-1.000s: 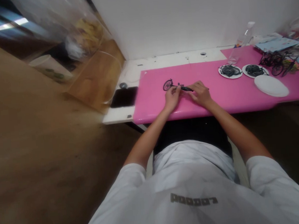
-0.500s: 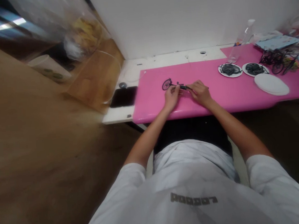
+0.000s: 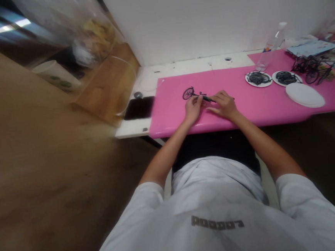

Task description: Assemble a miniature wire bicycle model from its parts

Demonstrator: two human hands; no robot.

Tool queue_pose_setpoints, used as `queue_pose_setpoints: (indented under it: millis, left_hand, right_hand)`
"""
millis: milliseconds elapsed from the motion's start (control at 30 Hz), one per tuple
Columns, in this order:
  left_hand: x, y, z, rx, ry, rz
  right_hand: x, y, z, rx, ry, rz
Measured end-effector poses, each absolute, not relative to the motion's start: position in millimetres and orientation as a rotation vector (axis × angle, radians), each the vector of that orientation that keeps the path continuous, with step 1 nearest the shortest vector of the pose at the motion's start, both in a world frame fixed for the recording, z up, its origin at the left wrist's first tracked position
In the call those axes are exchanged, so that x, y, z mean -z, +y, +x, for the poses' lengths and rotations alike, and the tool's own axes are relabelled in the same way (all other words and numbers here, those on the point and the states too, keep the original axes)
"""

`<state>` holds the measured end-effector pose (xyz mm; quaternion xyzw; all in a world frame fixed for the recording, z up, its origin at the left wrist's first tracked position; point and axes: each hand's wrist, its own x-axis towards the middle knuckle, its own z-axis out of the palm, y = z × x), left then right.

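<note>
A small black model bicycle (image 3: 197, 95), with a spoked wheel (image 3: 188, 93) at its left end, is held just over the pink table covering. My left hand (image 3: 193, 107) is closed, pinching the middle of the bicycle between thumb and fingers. At the bicycle's right end, my right hand (image 3: 226, 103) has its fingertips against a dark elongated part (image 3: 208, 98). The right thumb stretches out below, away from the fingers. Behind the right hand a thin dark tip (image 3: 234, 98) shows; what it belongs to is hidden.
To the right, two white plates hold black parts (image 3: 258, 78) (image 3: 286, 78), near a stack of white plates (image 3: 304, 95). More model bicycles (image 3: 310, 67) and a clear bottle (image 3: 271, 47) stand behind. A black phone-like slab (image 3: 139, 108) lies left of the pink covering (image 3: 178, 120).
My right thumb has moved away from the fingers and the bicycle, down and to the left. My left hand keeps its grip. The whole view has shifted very slightly.
</note>
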<state>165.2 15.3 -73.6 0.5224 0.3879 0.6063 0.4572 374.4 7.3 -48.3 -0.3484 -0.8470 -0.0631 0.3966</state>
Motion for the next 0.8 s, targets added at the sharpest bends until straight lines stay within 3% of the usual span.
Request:
queue_pose_setpoints:
  millis: [800]
  left_hand:
    - [75.2,13.3,165.1,-1.428,0.907,1.257]
  right_hand:
    - [50.4,9.1,373.1,0.091,-2.053,-0.933]
